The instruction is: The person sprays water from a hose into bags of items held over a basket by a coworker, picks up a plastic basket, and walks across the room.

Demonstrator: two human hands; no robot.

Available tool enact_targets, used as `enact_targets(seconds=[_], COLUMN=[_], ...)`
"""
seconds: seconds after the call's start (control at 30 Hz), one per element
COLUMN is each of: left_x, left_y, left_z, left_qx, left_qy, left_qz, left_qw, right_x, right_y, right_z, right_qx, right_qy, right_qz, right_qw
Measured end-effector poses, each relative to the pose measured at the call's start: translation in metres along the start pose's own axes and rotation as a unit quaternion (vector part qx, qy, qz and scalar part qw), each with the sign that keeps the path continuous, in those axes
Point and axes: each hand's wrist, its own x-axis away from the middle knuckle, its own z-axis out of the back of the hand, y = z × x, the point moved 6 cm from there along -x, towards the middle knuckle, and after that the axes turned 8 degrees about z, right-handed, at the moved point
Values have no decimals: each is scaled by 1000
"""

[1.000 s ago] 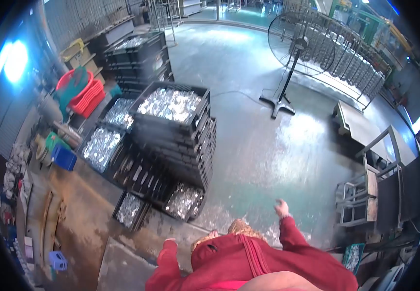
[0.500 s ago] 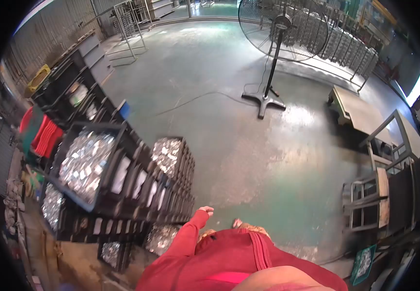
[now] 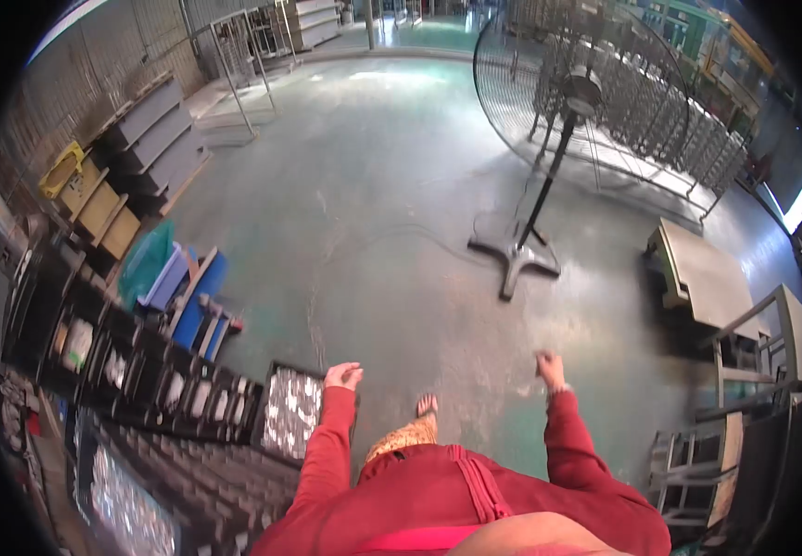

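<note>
My left hand [image 3: 343, 375] hangs in front of me at the end of a red sleeve. Its fingers are curled in, and nothing shows in them. Just beside it, on the left, a black crate [image 3: 268, 435] holds many small shiny metal pieces [image 3: 291, 412]. My right hand [image 3: 550, 369] is out over the floor on the other side, its fingers also folded, with no object visible in it. Neither hand appears to touch anything. One sandalled foot [image 3: 427, 405] shows between them.
Stacked black crates [image 3: 155, 371] line the left, near a blue plastic bin [image 3: 162, 278]. A pedestal fan [image 3: 544, 199] stands ahead, its cable trailing across the floor. Low table [image 3: 702, 264] and stools [image 3: 711, 463] are at right. Metal racks [image 3: 697, 148] stand behind the fan.
I have moved forward past the taller crate stacks, which now sit lower and farther left. The fan appears nearer. My right hand has come into view; the left has swung up and left.
</note>
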Motion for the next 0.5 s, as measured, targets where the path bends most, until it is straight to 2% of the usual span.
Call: enact_targets(seconds=[0.07, 0.1, 0.13, 0.17, 0.2, 0.23, 0.27, 0.3, 0.37, 0.43, 0.5], left_x=[-87, -113, -146, -182, -216, -246, -275, -306, -398, -472, -537], left_y=[37, 41, 50, 71, 91, 103, 118, 126, 112, 136, 195], left_z=[8, -2, -16, -30, -38, -54, -76, -96, -132, -158, -170], left_qx=[-1, -2, -21, -39, -59, -24, 10, 45, -28, 97, 37], left_qy=[35, 46, 36, 26, 19, -14, -46, -77, -89, -97, -61], left_qz=[33, 58, 31, -2, -37, -21, -7, 6, -130, -82, -112], left_qw=[999, 997, 999, 999, 997, 999, 999, 996, 987, 987, 991], right_x=[-24, -19, -4, 21, 37, 51, 55, 50, 15, -38, -108], right_y=[47, 118, 156, 142, 157, 169, 172, 171, 165, 161, 151], right_z=[-8, -16, -22, -35, -31, -33, -33, -38, -50, -69, -87], right_qx=[69, 118, 239, 458, 276, 223, 218, 223, 232, 231, 222], right_qy=[-10, -45, -29, -282, -275, -264, -257, -258, -259, -255, -240], right_qz=[-63, -139, -158, 17, -168, -273, -334, -363, -394, -404, -397], right_qw=[996, 982, 958, 843, 906, 898, 880, 867, 851, 848, 857])
